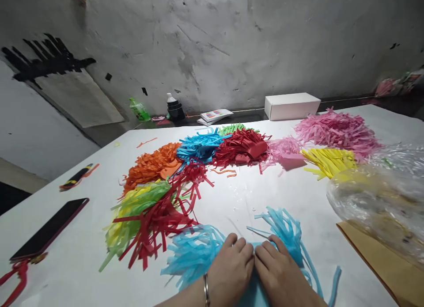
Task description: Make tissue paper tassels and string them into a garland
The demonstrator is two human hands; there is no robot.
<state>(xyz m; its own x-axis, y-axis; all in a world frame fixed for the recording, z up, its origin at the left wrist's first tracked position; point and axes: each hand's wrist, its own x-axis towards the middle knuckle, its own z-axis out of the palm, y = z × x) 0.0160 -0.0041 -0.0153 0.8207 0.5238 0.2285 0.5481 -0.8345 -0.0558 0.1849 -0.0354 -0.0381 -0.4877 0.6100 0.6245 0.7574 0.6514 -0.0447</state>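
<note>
While both hands — left hand [231, 266], right hand [277, 268] — press side by side with fingers flat, gripping nothing, the fringed light-blue paper tassel [198, 252] lies pinned on the white table [82, 271] — apparently to hold its centre still.

Light blue fringed paper [195, 254]; red fringe [155, 227]; perhaps yellow-green fringe [132, 210].

One head-worn view looks forward and down, close over the white table [232, 201]; the grey wall [232, 42] stands beyond
</note>
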